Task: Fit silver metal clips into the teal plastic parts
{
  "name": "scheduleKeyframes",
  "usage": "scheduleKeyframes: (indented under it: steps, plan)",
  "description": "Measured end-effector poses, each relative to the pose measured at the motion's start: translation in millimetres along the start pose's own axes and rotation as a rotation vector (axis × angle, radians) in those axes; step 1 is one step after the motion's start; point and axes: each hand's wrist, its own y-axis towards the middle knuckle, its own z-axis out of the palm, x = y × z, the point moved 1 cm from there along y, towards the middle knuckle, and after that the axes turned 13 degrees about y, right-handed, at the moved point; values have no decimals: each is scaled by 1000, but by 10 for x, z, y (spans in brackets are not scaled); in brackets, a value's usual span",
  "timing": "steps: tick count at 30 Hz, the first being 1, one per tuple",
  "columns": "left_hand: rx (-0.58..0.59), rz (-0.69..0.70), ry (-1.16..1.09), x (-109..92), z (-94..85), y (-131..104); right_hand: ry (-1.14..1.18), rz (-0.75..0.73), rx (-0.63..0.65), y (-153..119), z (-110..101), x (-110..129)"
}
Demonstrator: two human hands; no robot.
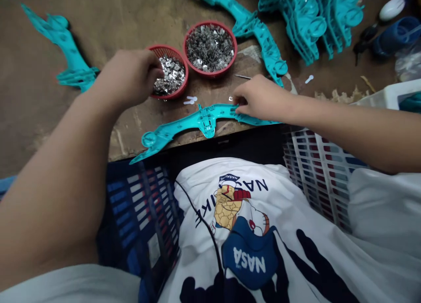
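My left hand (131, 77) is at the near left red basket (186, 77), its curled fingers dipping in at the left side among small shiny metal clips (171, 75). Whatever its fingertips pinch is hidden. A long curved teal plastic part (182, 123) lies along the table's front edge, ribbed side up. Over its right half is my right hand (258, 97), fingers pressed together and touching the part; anything between them cannot be made out. One small metal clip (230, 98) lies just left of those fingers. Small white plastic pieces (190, 100) rest between basket and part.
A second red basket (235, 53) of metal pieces stands behind. Another teal part (67, 48) lies at left, one at back centre, with stacked teal parts (305, 22) at back right. A thin metal tool (242, 76) and blue cup (393, 37) lie right. Crates (315, 162) flank my lap.
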Motion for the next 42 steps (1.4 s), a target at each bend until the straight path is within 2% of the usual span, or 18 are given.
scheduleKeyframes:
  steps: [3, 6, 9, 11, 16, 18, 20, 21, 23, 27, 30, 32, 35, 38, 40, 42]
  plan:
    - [-83, 49, -20, 59, -44, -17, -113, -13, 9, -33, -16, 87]
    - [-187, 91, -68, 118, -57, -62, -274, -76, 69, -124, -27, 209]
    - [-258, 116, -165, 158, 5, -65, -410, -127, 102, -241, -5, 310]
    - [-309, 111, -250, 212, 93, -7, -422, -146, 106, -276, 27, 328]
    - [-403, 89, -497, 567, 349, 311, -367, -192, 102, -117, 115, 165]
    - [-424, 84, -560, 715, 386, 399, -335, -247, 45, -21, 139, 69]
    - [-439, 91, -577, 751, 348, 386, -258, -334, -60, 49, 153, -2]
    - [-450, 112, -594, 704, 300, 334, -190, -386, -120, 71, 155, -21]
    - [-484, 190, -674, 468, 162, 156, 2, -496, -229, 91, 145, -25]
    - [-540, 330, -805, -355, -119, -303, 397, -658, -396, 66, 97, 79]
    - [-557, 378, -816, -905, -199, -529, 487, -690, -523, 0, 67, 171]
    - [-556, 386, -847, -1130, -181, -587, 451, -668, -580, -55, 49, 208]
    - [-532, 348, -937, -1262, -95, -580, 362, -629, -601, -111, -9, 212]
    - [-477, 322, -908, -1241, 19, -544, 308, -586, -567, -91, -150, 146]
    - [-417, 373, -686, -1216, 111, -545, 288, -548, -542, -29, -280, 51]
    - [-292, 456, -350, -1220, 218, -577, 274, -535, -543, 64, -396, -86]
